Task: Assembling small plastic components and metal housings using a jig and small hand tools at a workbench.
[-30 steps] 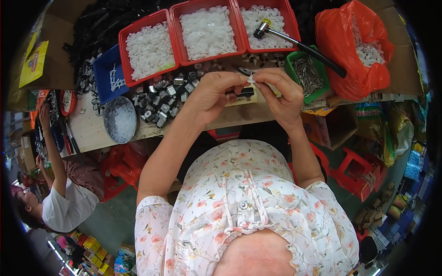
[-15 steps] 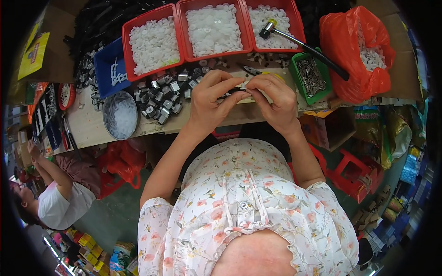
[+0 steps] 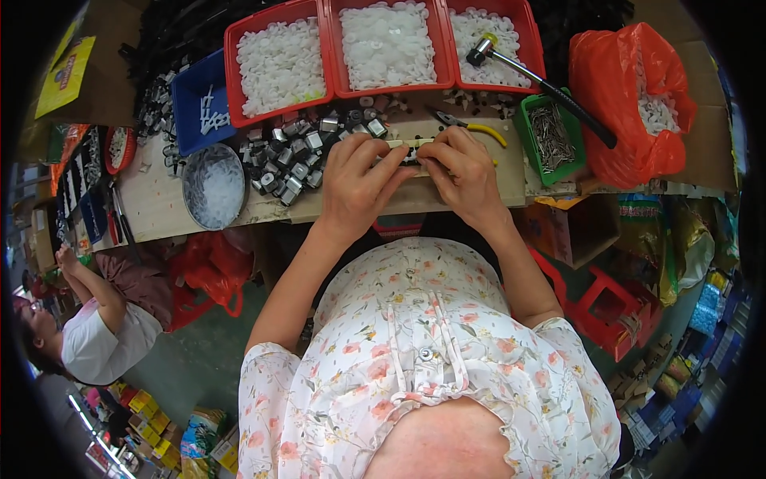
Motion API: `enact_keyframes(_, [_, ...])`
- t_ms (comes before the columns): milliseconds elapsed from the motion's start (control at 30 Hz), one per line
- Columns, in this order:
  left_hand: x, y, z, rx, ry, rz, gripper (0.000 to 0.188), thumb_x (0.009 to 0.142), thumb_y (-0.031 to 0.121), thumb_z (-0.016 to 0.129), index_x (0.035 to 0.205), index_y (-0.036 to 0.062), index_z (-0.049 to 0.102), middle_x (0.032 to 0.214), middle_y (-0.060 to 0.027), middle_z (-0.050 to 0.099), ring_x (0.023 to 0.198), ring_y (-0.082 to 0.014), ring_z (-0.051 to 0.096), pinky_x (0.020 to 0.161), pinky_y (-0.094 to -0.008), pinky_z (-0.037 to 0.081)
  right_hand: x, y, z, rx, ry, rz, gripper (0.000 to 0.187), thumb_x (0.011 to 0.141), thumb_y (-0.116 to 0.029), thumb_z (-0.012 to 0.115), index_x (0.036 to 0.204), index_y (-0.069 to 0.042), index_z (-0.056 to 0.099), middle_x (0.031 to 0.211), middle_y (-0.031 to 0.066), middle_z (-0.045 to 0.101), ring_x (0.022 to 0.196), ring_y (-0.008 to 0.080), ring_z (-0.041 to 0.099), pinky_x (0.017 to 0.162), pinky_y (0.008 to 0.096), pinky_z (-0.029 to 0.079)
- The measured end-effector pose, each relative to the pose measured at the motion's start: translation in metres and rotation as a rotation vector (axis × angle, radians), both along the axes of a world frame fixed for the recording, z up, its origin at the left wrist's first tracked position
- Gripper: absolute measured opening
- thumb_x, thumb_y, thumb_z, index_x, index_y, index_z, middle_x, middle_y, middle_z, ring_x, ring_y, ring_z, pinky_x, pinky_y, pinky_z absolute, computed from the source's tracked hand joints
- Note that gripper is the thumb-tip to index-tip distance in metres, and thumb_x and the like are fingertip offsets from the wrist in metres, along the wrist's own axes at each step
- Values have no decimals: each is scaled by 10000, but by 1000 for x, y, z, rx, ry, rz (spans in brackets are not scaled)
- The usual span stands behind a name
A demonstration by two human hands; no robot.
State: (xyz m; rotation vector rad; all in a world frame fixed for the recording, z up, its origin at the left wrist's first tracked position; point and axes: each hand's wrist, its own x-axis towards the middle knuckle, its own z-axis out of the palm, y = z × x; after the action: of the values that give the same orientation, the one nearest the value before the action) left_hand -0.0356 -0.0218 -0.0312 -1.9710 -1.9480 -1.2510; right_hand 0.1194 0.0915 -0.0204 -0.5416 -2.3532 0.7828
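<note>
Both hands meet knuckles-up over the wooden bench (image 3: 159,209): the left hand (image 3: 357,182) and right hand (image 3: 463,174) each pinch an end of a small pale strip (image 3: 411,152) lying at the bench's middle. A heap of grey metal pieces (image 3: 299,156) lies just left of the strip, yellow-handled pliers (image 3: 472,125) just behind it, and three red trays of white parts (image 3: 383,44) with a hammer (image 3: 542,80) farther back.

Yellow flat package (image 3: 64,68) upper left on cardboard; colourful small boxes (image 3: 171,427) bottom left, possibly cartons.

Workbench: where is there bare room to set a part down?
Bare wood shows on the workbench left of the round metal dish, and along the near edge below both hands. Around the metal pieces, red trays and green bin it is crowded.
</note>
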Motion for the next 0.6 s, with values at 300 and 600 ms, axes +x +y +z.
enact_keyframes(300, [8, -7, -9, -7, 193, -40, 317, 737, 185, 779, 1020, 72, 691, 964, -62, 607, 983, -254, 581, 792, -388, 453, 2, 2, -2, 89, -71, 9, 140, 763, -23, 717, 892, -27, 661, 831, 85, 563, 808, 272, 583, 713, 382, 431])
enact_keyframes(600, [5, -3, -22, -23, 355, -112, 284, 801, 186, 724, 1048, 56, 673, 1028, -70, 613, 992, -246, 582, 783, -380, 433, 4, 11, 2, 90, -148, 34, 145, 783, -39, 703, 922, -31, 664, 880, 86, 567, 824, 282, 579, 725, 394, 424])
